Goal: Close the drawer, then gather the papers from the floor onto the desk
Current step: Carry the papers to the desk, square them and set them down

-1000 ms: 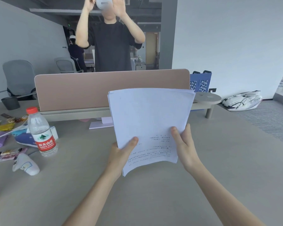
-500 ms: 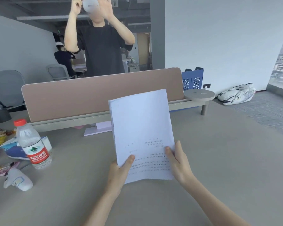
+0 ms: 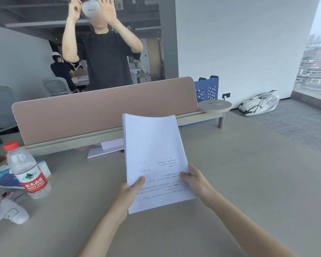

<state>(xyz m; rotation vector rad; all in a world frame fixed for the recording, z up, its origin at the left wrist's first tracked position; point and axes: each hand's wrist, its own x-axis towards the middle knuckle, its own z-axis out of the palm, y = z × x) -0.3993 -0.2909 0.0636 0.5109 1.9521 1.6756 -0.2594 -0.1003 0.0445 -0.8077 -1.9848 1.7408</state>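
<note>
1. The left hand pinches the lower left edge of the stack of papers, thumb on the printed face and the other fingers hidden behind the sheets.
2. The right hand grips the lower right edge in the same way, thumb lying across the text.
3. The stack is held above the desk, tilted up toward the camera, its top edge curling slightly; whether the bottom edge touches the desk surface cannot be told.
4. The print on the top sheet appears upside down from this view and is too blurred to read.
5. Behind the papers, a white flat object lies at the foot of the pink divider panel.
6. To the left stands a capped water bottle with a red label, upright, with a small white plush item lying near it.
7. Beyond the divider a person in a dark shirt stands with both hands raised.
8. A white bag rests on the floor by the far wall.
</note>
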